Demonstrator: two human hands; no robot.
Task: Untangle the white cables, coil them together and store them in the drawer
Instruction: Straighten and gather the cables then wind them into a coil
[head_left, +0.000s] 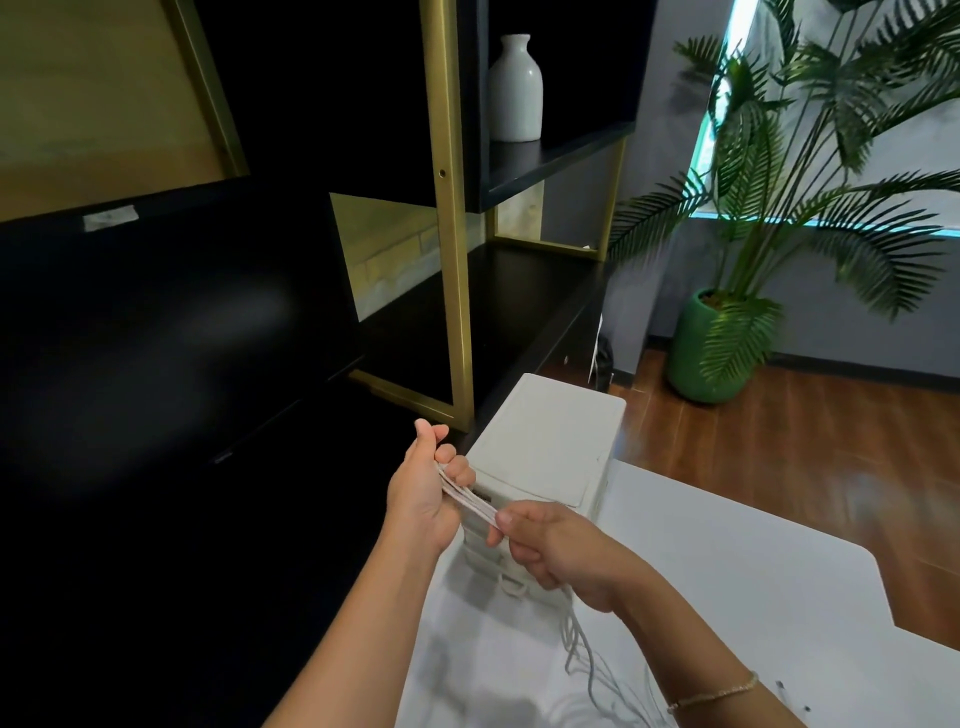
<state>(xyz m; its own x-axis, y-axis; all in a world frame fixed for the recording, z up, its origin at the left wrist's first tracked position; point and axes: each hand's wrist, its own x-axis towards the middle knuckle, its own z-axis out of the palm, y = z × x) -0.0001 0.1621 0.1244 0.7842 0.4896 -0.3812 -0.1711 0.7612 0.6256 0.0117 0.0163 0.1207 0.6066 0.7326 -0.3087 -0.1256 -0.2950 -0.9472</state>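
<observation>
White cables (470, 503), thin parallel strands, stretch taut between both gripping hands, left (423, 486) and right (550, 548).

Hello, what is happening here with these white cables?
A person is holding a bundle of white cables stretched between both hands. The left hand grips one end, and the right hand grips the strands lower down. The loose ends hang onto the white table. Behind the hands stands a small white drawer unit. The cables are not yet stored.
</observation>
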